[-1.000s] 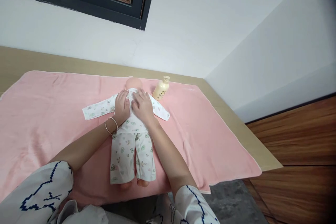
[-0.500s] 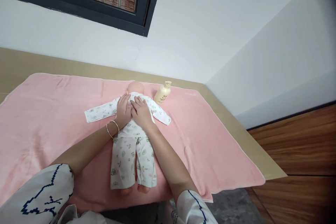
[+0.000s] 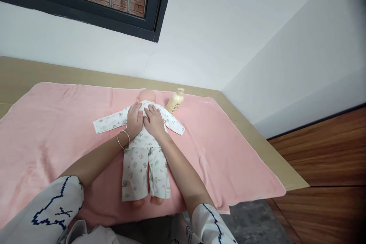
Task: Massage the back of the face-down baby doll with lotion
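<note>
A baby doll [image 3: 146,95] lies stretched out on a pink blanket [image 3: 223,152], dressed in a white printed top [image 3: 144,141] and matching trousers [image 3: 135,175]. Its sleeves spread to both sides and its feet show below the trouser legs. My left hand [image 3: 134,120] rests flat on the left of the doll's upper body, with a bangle [image 3: 123,139] around the wrist. Beside it, my right hand [image 3: 154,122] lies flat on the right of the upper body, fingers stretched towards the head. Both hands cover part of the top and hold nothing.
A cream pump bottle [image 3: 175,101] stands on the blanket just right of the doll's head. Beneath the blanket is a light wooden table [image 3: 274,164], set against white walls [image 3: 206,38]. A dark-framed window [image 3: 151,36] is above, and wooden panels [image 3: 323,152] are at the right.
The camera view has shifted slightly. Both hands stay on the doll's upper body, with no clear movement of their own.
</note>
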`<state>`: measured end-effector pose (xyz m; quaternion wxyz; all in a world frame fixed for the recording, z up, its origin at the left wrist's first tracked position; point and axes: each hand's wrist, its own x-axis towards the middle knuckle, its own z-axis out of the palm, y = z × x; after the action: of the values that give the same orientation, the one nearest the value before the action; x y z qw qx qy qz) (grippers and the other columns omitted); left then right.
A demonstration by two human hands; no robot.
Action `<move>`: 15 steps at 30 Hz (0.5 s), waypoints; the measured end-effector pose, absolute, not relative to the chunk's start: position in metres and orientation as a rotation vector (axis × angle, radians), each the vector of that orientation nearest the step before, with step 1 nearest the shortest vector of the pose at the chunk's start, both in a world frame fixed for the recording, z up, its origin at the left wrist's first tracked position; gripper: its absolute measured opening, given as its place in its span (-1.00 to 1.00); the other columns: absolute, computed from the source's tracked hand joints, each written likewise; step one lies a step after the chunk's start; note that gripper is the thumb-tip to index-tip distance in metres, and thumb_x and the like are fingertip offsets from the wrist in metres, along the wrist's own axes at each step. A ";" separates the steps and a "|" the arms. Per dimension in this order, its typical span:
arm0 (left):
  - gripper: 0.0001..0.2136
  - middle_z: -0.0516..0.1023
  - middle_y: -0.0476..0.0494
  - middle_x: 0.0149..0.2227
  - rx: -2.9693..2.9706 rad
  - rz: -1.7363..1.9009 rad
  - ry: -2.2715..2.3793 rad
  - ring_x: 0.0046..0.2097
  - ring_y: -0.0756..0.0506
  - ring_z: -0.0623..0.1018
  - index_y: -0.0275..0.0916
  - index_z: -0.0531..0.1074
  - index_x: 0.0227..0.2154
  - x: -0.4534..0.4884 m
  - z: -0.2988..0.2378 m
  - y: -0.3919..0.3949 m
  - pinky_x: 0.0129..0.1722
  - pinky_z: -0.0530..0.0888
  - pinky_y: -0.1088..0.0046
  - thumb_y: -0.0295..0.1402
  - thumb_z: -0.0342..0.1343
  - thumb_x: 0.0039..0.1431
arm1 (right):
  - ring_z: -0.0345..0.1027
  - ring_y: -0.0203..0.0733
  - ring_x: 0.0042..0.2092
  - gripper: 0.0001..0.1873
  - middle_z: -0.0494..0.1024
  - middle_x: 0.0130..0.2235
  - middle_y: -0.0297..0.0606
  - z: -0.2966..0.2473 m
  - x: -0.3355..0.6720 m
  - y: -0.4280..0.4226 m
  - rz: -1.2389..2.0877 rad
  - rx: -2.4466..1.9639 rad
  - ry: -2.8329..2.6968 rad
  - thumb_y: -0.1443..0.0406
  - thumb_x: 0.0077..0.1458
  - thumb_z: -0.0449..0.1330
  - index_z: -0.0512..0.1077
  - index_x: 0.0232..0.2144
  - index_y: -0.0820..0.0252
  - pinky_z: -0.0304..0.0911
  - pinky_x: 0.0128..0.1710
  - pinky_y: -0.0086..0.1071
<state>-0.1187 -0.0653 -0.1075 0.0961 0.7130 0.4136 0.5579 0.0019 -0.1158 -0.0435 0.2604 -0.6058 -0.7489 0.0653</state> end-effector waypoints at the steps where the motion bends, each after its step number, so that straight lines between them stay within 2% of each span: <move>1: -0.48 0.49 -0.38 0.15 2.114 1.639 1.234 0.27 -0.24 0.40 -0.33 0.38 0.13 -0.119 -0.106 -0.065 0.32 0.30 0.00 -0.13 -0.35 0.45 | -0.05 0.14 0.44 -0.48 0.18 0.39 0.05 -0.037 0.004 -0.121 0.205 -1.649 -2.019 0.34 0.27 0.03 0.33 0.24 0.32 -0.17 0.43 0.13; 4: -0.56 0.49 -0.36 0.15 2.125 1.544 1.287 0.26 -0.26 0.41 -0.32 0.38 0.12 -0.120 -0.100 -0.067 0.32 0.31 -0.01 -0.21 -0.26 0.43 | 0.00 0.13 0.43 -0.48 0.16 0.39 0.09 -0.004 0.010 -0.166 0.262 -1.592 -1.988 0.33 0.26 0.07 0.32 0.25 0.33 -0.10 0.42 0.14; 7: -0.63 0.49 -0.39 0.13 2.074 1.468 1.428 0.32 -0.34 0.33 -0.34 0.40 0.09 -0.121 -0.090 -0.075 0.35 0.25 -0.09 -0.31 -0.08 0.33 | 0.13 0.00 0.38 -0.49 0.28 0.35 -0.02 0.035 0.010 -0.252 0.200 -1.342 -2.044 0.31 0.31 0.01 0.28 0.28 0.21 0.05 0.39 0.07; 8: -0.64 0.49 -0.38 0.13 2.031 1.475 1.467 0.34 -0.36 0.29 -0.33 0.40 0.08 -0.122 -0.086 -0.080 0.36 0.23 -0.12 -0.36 -0.04 0.28 | 0.22 -0.02 0.34 -0.49 0.35 0.31 -0.04 0.046 0.008 -0.284 0.199 -1.239 -2.115 0.34 0.29 0.01 0.31 0.26 0.17 0.15 0.34 0.03; 10: -0.62 0.50 -0.34 0.13 1.921 1.534 1.495 0.36 -0.38 0.26 -0.28 0.41 0.08 -0.123 -0.074 -0.095 0.36 0.22 -0.16 -0.45 0.01 0.19 | 0.35 -0.07 0.26 -0.46 0.49 0.21 -0.14 0.057 0.005 -0.343 0.375 -1.092 -2.396 0.42 0.24 0.00 0.34 0.23 0.05 0.33 0.23 -0.07; 12: -0.60 0.50 -0.33 0.11 1.855 1.556 1.453 0.32 -0.38 0.32 -0.26 0.42 0.05 -0.126 -0.059 -0.120 0.34 0.25 -0.16 -0.49 0.04 0.12 | 0.50 -0.13 0.09 -0.52 0.62 0.04 -0.25 0.056 0.005 -0.387 0.683 -1.050 -2.563 0.41 0.26 0.00 0.42 0.15 -0.04 0.43 0.09 -0.23; 13: -0.60 0.51 -0.34 0.10 1.852 1.524 1.422 0.28 -0.38 0.37 -0.26 0.44 0.03 -0.128 -0.050 -0.135 0.33 0.28 -0.15 -0.48 0.05 0.10 | 0.57 -0.18 -0.04 -0.55 0.67 -0.05 -0.28 0.051 0.007 -0.402 0.832 -1.036 -2.607 0.41 0.26 0.01 0.48 0.08 -0.07 0.47 -0.03 -0.34; 15: -0.65 0.55 -0.32 0.05 1.882 1.378 1.319 0.19 -0.34 0.46 -0.25 0.48 -0.03 -0.136 -0.031 -0.174 0.29 0.34 -0.08 -0.46 0.06 0.10 | 0.60 -0.20 -0.20 -0.57 0.70 -0.22 -0.33 0.037 0.013 -0.423 0.982 -1.117 -2.643 0.43 0.21 0.04 0.56 -0.06 -0.12 0.49 -0.23 -0.42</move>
<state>-0.1365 -0.1742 -0.0305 0.2290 0.6836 0.4791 0.5007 0.0127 -0.4232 0.0375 0.0543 -0.3676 -0.8703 0.3234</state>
